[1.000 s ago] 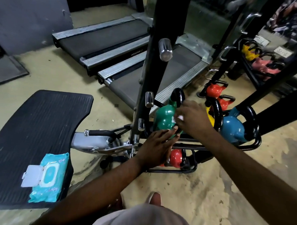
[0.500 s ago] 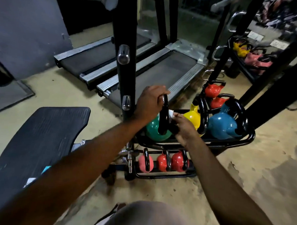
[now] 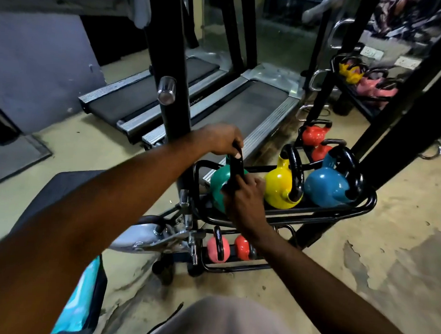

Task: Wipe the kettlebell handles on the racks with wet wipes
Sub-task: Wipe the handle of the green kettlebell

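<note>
A green kettlebell (image 3: 217, 184) with a black handle (image 3: 236, 165) stands at the left end of the black rack's (image 3: 364, 206) upper shelf. My left hand (image 3: 220, 139) grips the top of that handle. Lower on the same handle, my right hand (image 3: 245, 200) has its fingers curled round it; the wet wipe it held a moment ago is hidden under the fingers. Beside it stand a yellow kettlebell (image 3: 279, 184) and a blue kettlebell (image 3: 322, 186), each with a black handle.
Small pink (image 3: 217, 247) and red (image 3: 241, 246) kettlebells sit on the lower shelf. A teal wipes pack (image 3: 82, 294) lies on the black bench (image 3: 62, 185) at left. A black upright post (image 3: 173, 76), treadmills (image 3: 247, 105) and another kettlebell rack (image 3: 357, 79) stand behind.
My left hand has gone from the green bell's body up to the handle top. My right hand has slid down the handle, and the wipe no longer shows.
</note>
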A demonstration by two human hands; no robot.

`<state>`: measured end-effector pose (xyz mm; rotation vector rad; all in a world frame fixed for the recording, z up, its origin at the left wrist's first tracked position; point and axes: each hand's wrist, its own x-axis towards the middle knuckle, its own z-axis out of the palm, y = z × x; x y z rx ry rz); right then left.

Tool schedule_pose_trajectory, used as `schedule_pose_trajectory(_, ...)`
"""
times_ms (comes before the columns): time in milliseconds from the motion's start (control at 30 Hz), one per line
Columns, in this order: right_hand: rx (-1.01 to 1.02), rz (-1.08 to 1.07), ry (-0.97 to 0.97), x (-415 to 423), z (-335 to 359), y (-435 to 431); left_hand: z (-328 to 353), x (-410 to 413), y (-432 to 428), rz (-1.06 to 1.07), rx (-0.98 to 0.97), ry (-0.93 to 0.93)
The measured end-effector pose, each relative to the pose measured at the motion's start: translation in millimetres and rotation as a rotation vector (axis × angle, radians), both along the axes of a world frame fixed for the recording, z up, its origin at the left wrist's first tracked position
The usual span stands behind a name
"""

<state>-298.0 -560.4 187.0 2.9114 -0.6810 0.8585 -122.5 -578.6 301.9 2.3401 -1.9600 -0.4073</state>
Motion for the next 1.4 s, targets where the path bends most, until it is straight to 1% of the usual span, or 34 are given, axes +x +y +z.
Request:
schedule_pose_trajectory(67,0.147,0.006,-0.085,-21.1,-10.6,0.3,-0.1,0.0,8.1,-0.029,0.007,-0.11)
schedule_pose_trajectory(100,0.296,0.01,-0.169,-31.1,-13.2,-0.4,-0.5,-0.7,13.2,-0.043,-0.003,-0.159)
schedule_pose_trajectory(167,0.744,-0.028,-0.361,-40.2,-12.6,-2.9,-2.4,-2.4,21.4,-0.057,-0.023,-0.197)
schedule_pose_trajectory(200,0.969,-0.059,-0.428,-36.9,-9.7,-6.8,-2.8,-3.5,23.8,-0.054,-0.035,-0.191)
schedule_pose_trajectory(233,1.144,-0.081,-0.467,-29.4,-5.8,-12.5,-3.2,-4.8,24.6,-0.042,-0.046,-0.177)
schedule_pose_trajectory(300,1.403,-0.069,-0.515,-7.2,-1.6,-28.9,-2.2,-7.3,23.1,-0.006,-0.055,-0.133)
schedule_pose_trajectory(367,1.666,-0.046,-0.511,14.5,4.1,-44.7,-1.7,-7.7,21.4,0.03,-0.057,-0.092)
schedule_pose_trajectory(400,1.749,-0.027,-0.476,19.0,5.5,-49.9,-2.4,-7.5,21.0,0.041,-0.061,-0.077)
schedule_pose_trajectory(433,1.779,0.007,-0.437,19.6,6.0,-53.3,-3.2,-7.0,21.2,0.052,-0.067,-0.07)
schedule_pose_trajectory(500,1.713,0.077,-0.376,6.4,8.0,-53.9,-5.4,-6.3,21.1,0.066,-0.084,-0.071)
schedule_pose_trajectory(600,1.404,0.052,-0.376,-26.6,0.3,-46.3,-8.4,-5.0,20.5,0.07,-0.102,-0.055)
schedule_pose_trajectory(667,1.27,0.005,-0.424,-42.3,-4.8,-29.6,-8.0,-5.0,19.8,0.074,-0.107,-0.037)
schedule_pose_trajectory(733,1.13,0.002,-0.507,-42.6,-5.5,-10.8,-7.3,-5.1,19.4,0.076,-0.11,-0.034)
schedule_pose_trajectory(800,0.853,0.02,-0.504,-37.6,-8.7,-3.7,-7.1,-5.4,19.4,0.072,-0.109,-0.047)
schedule_pose_trajectory(867,0.522,0.01,-0.423,-32.5,-12.7,-5.0,-7.1,-5.8,19.1,0.069,-0.109,-0.053)
schedule_pose_trajectory(900,0.387,0.002,-0.377,-30.1,-14.0,-4.3,-7.1,-5.9,18.7,0.072,-0.109,-0.047)
schedule_pose_trajectory(967,0.181,0.01,-0.295,-24.2,-17.6,2.2,-7.3,-6.9,18.3,0.078,-0.106,-0.035)
schedule_pose_trajectory(1033,0.056,-0.008,-0.235,-14.2,-23.2,12.5,-7.7,-6.3,19.4,0.077,-0.1,-0.038)
schedule_pose_trajectory(1167,0.026,-0.109,-0.202,-2.2,-33.4,15.3,-8.2,-5.8,21.9,0.061,-0.097,-0.057)
schedule_pose_trajectory(1233,0.072,-0.133,-0.237,-12.7,-44.3,13.3,-9.4,-6.0,21.6,0.054,-0.101,-0.053)
schedule_pose_trajectory(1267,0.142,-0.143,-0.266,-20.3,-48.2,13.7,-10.0,-5.9,21.3,0.055,-0.104,-0.05)
schedule_pose_trajectory(1300,0.265,-0.159,-0.31,-28.1,-51.6,14.3,-10.4,-5.5,21.1,0.058,-0.105,-0.048)
schedule_pose_trajectory(1400,0.863,-0.224,-0.584,-37.1,-48.0,12.0,-9.0,-5.6,21.0,0.063,-0.102,-0.05)
